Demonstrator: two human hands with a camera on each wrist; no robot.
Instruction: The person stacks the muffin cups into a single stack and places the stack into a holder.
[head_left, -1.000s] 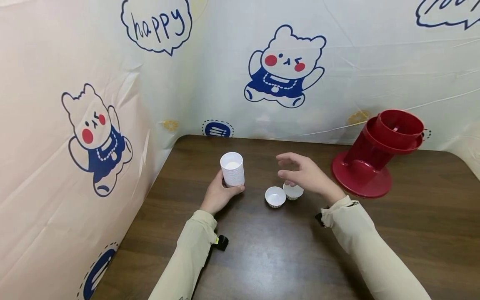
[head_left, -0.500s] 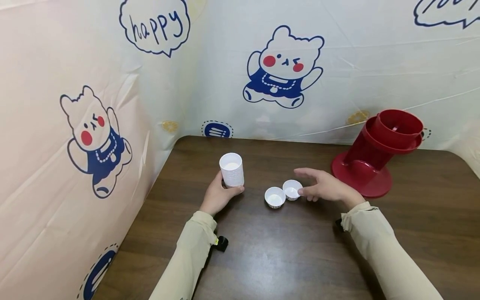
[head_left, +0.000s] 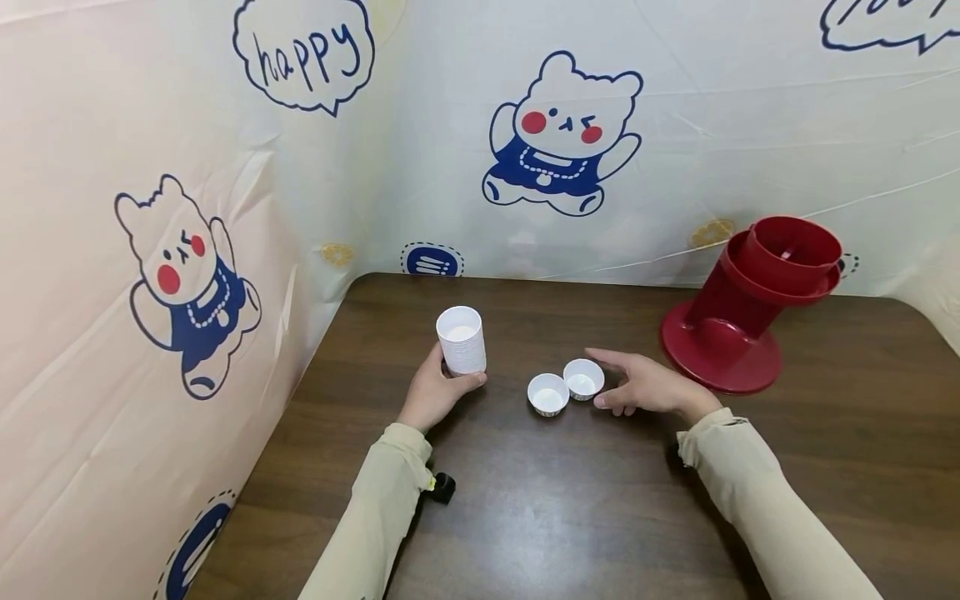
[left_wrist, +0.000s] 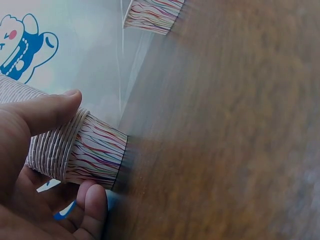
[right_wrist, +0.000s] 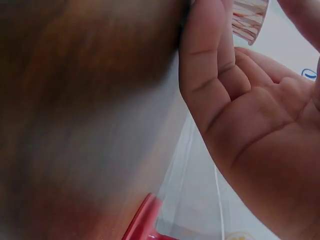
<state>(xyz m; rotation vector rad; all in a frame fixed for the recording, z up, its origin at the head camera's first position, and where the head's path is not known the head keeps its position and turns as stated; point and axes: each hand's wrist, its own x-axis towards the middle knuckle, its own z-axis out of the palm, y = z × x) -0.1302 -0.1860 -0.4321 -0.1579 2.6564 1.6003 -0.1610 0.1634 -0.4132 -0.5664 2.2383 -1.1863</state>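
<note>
My left hand (head_left: 435,390) grips a tall stack of small white paper baking cups (head_left: 462,340), thumb on the near side. In the left wrist view the stack (left_wrist: 97,150) shows many ribbed rims and a bottom cup with coloured wavy lines. Two single cups stand upright side by side on the table: a left cup (head_left: 548,395) and a right cup (head_left: 583,380). At the right cup's right side is my right hand (head_left: 648,385), thumb and index finger spread around it, other fingers bent. Whether they touch the cup is unclear.
A red plastic stand with a round base (head_left: 722,348) and a cylindrical top (head_left: 795,254) stands at the back right of the brown wooden table (head_left: 517,508). A white printed sheet (head_left: 435,150) hangs behind and along the left.
My right hand has drawn back from over the right cup to its right side, leaving the cup uncovered, then lowered slightly. The left hand and the stack have stayed put.
</note>
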